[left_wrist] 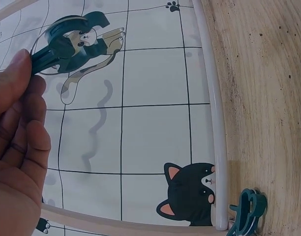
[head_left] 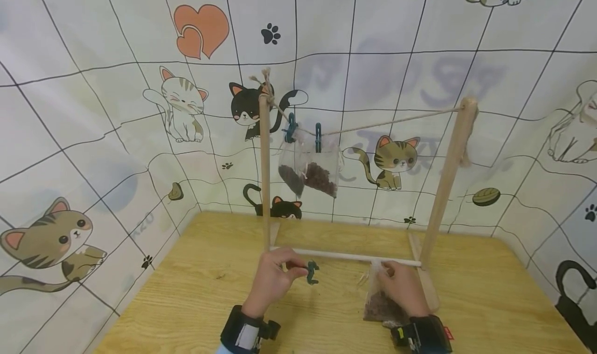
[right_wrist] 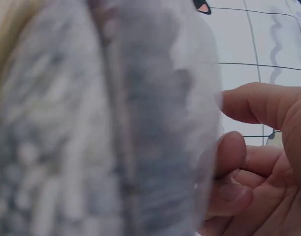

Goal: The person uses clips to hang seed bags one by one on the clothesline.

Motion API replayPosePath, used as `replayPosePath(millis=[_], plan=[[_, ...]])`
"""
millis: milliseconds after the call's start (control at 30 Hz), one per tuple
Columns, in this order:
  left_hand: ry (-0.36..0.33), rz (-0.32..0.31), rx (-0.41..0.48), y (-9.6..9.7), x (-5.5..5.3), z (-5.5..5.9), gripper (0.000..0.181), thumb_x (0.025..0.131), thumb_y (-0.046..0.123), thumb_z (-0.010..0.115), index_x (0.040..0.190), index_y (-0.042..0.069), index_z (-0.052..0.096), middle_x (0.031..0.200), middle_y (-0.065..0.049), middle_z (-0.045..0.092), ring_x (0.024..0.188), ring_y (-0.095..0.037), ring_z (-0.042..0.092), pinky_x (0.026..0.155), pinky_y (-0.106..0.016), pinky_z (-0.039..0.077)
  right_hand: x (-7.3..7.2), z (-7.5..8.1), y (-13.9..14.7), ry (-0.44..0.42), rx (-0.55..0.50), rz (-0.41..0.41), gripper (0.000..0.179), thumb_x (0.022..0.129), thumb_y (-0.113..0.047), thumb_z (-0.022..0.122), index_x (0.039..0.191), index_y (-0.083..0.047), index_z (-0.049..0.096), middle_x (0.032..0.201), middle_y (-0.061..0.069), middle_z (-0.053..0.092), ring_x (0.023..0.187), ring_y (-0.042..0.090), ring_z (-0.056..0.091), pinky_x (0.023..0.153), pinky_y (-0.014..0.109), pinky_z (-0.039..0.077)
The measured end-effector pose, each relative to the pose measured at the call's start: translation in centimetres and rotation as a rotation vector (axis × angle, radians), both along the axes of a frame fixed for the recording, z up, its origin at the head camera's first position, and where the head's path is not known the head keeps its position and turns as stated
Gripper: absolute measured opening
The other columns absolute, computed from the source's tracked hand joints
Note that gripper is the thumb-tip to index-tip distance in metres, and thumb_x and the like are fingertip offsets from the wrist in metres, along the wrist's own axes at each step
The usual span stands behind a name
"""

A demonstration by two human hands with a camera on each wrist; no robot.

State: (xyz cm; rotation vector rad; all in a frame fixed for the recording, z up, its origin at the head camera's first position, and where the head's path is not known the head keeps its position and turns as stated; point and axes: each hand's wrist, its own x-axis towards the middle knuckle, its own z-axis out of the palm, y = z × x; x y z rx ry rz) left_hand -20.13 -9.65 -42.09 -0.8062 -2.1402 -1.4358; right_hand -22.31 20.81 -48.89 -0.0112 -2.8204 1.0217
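My left hand (head_left: pixel 275 279) pinches a dark green clothespin (head_left: pixel 312 272) between thumb and fingertips. In the left wrist view the handles of this clothespin (left_wrist: pixel 74 44) are squeezed and its jaws stand apart with nothing between them. On the right, my right hand (head_left: pixel 404 289) grips the top of a clear plastic bag (head_left: pixel 379 308) with dark brown contents, close over the table. That bag (right_wrist: pixel 155 123) fills much of the right wrist view, blurred, beside a pale, grainy-looking mass. A second green clothespin (left_wrist: pixel 251 210) lies on the table by the frame's foot.
A wooden frame (head_left: pixel 265 162) stands on the table (head_left: pixel 186 292), with a string (head_left: pixel 396 119) sagging between its posts. From it hang two bags, a dark-filled one (head_left: pixel 291 179) and a brown-filled one (head_left: pixel 321 179), under green clothespins (head_left: pixel 318 136). A white rod (head_left: pixel 345 255) crosses low between the posts.
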Motion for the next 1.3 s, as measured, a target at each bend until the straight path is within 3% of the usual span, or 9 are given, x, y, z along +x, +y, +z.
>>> replayPosePath(millis=[133,233,300,367,567,800,967,1133,1300], plan=[[0.021,0.009,0.002,-0.1,-0.6,-0.9,0.009,0.070,0.008,0.074,0.075,0.013,0.069,0.070,0.005,0.064,0.061,-0.009,0.051,0.055,-0.026,0.044,0.0,0.3,0.0,-0.005,-0.045,-0.004,0.040,0.090,-0.036,0.056,0.114,-0.005,0.064,0.083,0.004,0.065,0.069,0.012,0.055,0.061,0.032,0.045],[0.038,0.016,0.004,-0.1,-0.7,-1.1,0.009,0.071,0.012,0.074,0.075,0.017,0.068,0.070,0.008,0.063,0.062,-0.007,0.052,0.056,-0.026,0.045,0.1,0.5,0.0,-0.008,-0.061,0.009,0.025,0.089,-0.034,0.058,0.089,-0.010,0.065,0.066,-0.003,0.051,0.059,0.009,0.044,0.056,0.028,0.039],[0.050,0.020,0.005,-0.1,-0.6,-1.0,0.008,0.072,0.014,0.074,0.075,0.018,0.068,0.071,0.010,0.063,0.062,-0.006,0.052,0.056,-0.027,0.046,0.3,0.9,-0.1,-0.004,-0.078,0.029,0.027,0.088,-0.030,0.061,0.072,-0.009,0.055,0.059,-0.005,0.039,0.054,0.009,0.036,0.053,0.026,0.034],[0.063,0.025,0.006,-0.1,-0.5,-0.9,0.008,0.072,0.014,0.074,0.075,0.018,0.067,0.071,0.010,0.062,0.062,-0.006,0.051,0.055,-0.027,0.046,0.6,1.3,-0.1,0.004,-0.090,0.054,0.036,0.087,-0.027,0.062,0.064,-0.009,0.041,0.057,-0.004,0.028,0.051,0.009,0.028,0.051,0.025,0.028],[0.091,0.040,0.000,0.0,-0.1,-0.4,0.011,0.071,0.011,0.074,0.075,0.018,0.067,0.070,0.010,0.061,0.061,-0.005,0.050,0.054,-0.026,0.045,1.8,3.2,-0.1,0.002,-0.092,0.128,0.035,0.086,-0.028,0.063,0.063,-0.012,0.043,0.057,-0.006,0.028,0.051,0.007,0.026,0.052,0.023,0.027],[0.173,0.051,0.013,0.5,0.4,0.7,0.010,0.070,0.012,0.074,0.076,0.018,0.067,0.070,0.006,0.063,0.062,-0.005,0.051,0.054,-0.024,0.044,2.9,5.3,-0.2,-0.021,-0.113,0.164,0.031,0.085,-0.030,0.064,0.066,-0.013,0.047,0.058,-0.004,0.036,0.051,0.008,0.032,0.051,0.023,0.030],[0.263,0.028,0.022,0.9,0.8,3.1,0.010,0.072,0.011,0.073,0.079,0.013,0.067,0.072,0.001,0.065,0.063,-0.006,0.053,0.056,-0.021,0.045,3.3,6.4,-0.3,-0.022,-0.170,0.160,0.024,0.085,-0.029,0.064,0.071,-0.013,0.053,0.062,-0.001,0.046,0.051,0.009,0.040,0.048,0.025,0.037],[0.375,0.013,0.042,1.8,0.8,6.9,0.007,0.074,0.012,0.073,0.080,0.013,0.068,0.072,0.001,0.065,0.063,-0.006,0.053,0.058,-0.018,0.044,3.1,7.5,-0.1,0.027,-0.206,0.160,0.019,0.087,-0.030,0.063,0.078,-0.013,0.059,0.068,0.002,0.054,0.053,0.012,0.049,0.050,0.027,0.043],[0.481,0.007,0.037,2.8,0.2,10.9,0.006,0.075,0.011,0.073,0.076,0.014,0.068,0.070,0.002,0.064,0.061,-0.005,0.051,0.055,-0.018,0.043,2.6,8.9,0.2,0.088,-0.212,0.167,0.020,0.087,-0.033,0.062,0.082,-0.014,0.061,0.070,0.005,0.056,0.053,0.013,0.050,0.049,0.028,0.042]])
